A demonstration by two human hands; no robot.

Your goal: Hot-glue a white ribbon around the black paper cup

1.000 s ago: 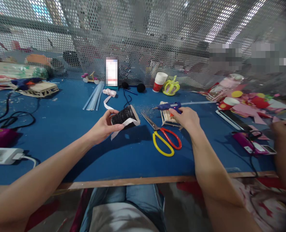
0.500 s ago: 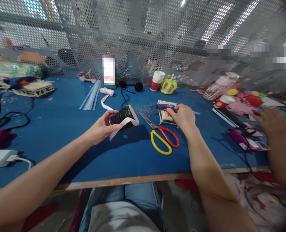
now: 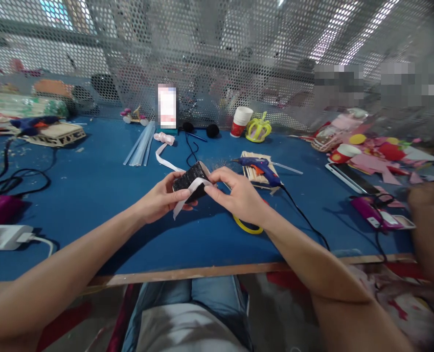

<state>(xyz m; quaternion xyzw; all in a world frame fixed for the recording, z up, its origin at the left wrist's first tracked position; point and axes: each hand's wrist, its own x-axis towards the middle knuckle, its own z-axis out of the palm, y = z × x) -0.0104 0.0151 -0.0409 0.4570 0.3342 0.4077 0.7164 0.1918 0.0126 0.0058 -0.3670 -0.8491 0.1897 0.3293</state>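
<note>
My left hand point(image 3: 164, 196) is closed round a tilted cylinder wrapped in black cord point(image 3: 185, 179), holding it above the table. A white ribbon point(image 3: 195, 185) crosses the cylinder, its loose end hanging below my left thumb. At the cylinder's right end, my right hand point(image 3: 236, 194) pinches the ribbon with thumb and fingers. Behind my right hand, scissors point(image 3: 251, 228) lie mostly hidden, with a yellow handle loop showing. To the right, a blue glue gun point(image 3: 260, 166) with a clear glue stick rests on a small rack of wooden sticks point(image 3: 252, 174).
Glue sticks point(image 3: 141, 146), a ribbon roll point(image 3: 164, 139), a paper cup point(image 3: 240, 121) and a yellow crown-shaped item point(image 3: 259, 129) stand or lie farther back. A white charger point(image 3: 6, 238) is at left. A co-worker's hand point(image 3: 427, 195) is at far right, near a purple box point(image 3: 373, 212).
My right hand has let go of the glue gun, leaving it on the stick rack, and moved left to the ribbon on the cylinder. The co-worker's hand has moved right.
</note>
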